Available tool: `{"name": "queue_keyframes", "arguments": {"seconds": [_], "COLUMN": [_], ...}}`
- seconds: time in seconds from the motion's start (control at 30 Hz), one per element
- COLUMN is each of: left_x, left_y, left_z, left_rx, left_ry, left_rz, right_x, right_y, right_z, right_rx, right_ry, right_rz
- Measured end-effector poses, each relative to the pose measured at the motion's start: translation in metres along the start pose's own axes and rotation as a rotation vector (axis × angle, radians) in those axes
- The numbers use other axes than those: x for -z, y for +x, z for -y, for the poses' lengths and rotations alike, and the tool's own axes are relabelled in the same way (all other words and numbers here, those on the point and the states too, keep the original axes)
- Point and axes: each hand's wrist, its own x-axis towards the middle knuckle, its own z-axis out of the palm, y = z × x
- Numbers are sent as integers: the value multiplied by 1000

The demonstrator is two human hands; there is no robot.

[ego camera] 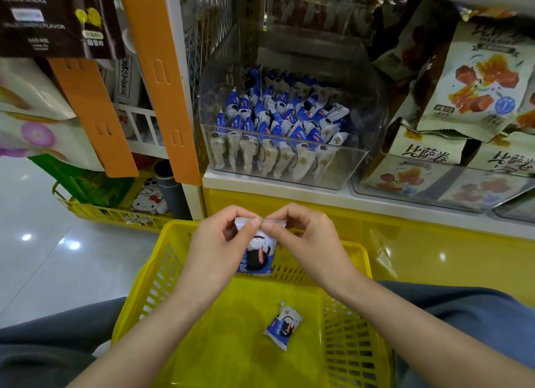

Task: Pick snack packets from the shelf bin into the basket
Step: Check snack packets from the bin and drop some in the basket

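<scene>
Left hand (214, 244) and right hand (308, 238) pinch 1 snack packet (257, 256) above basket (231, 338) holding 1 loose packet (283, 325); bin (351, 167) holds many.

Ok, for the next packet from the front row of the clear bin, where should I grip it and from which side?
Pinch the top sealed edge of a front-row packet, coming from above through the open top of the clear bin. The packets stand upright, packed side by side behind its front wall, so the front is blocked and only their upper ends look reachable.
</scene>
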Motion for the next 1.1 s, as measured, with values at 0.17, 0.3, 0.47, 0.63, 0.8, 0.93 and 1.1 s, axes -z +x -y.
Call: {"name": "queue_keyframes", "arguments": {"seconds": [0.17, 0.3, 0.47, 0.63, 0.8, 0.93, 1.1], "left_x": [-2, -4, 1, 0, 8, 7, 6], "left_y": [5, 10, 6, 12, 13, 12, 12], "left_z": [5, 10, 7, 0, -1, -2, -4], "left_rx": [114, 137, -114, 314, 408, 300, 314], "left_ry": [-104, -51, 319, -115, -409, -381, -338], "left_rz": [4, 7, -113, -3, 95, 32, -20], "right_x": [1, -2, 4, 4, -3, -5, -2], "right_y": [0, -1, 4, 1, -7, -9, -4], "right_z": [0, -3, -2, 2, -1, 3, 14], "right_rx": [102, 73, -66, 123, 415, 392, -62], "right_ry": [-200, -172, 7, -65, -391, -387, 127], "right_rz": [-37, -63, -234, -189, -84, -42, -100]}}
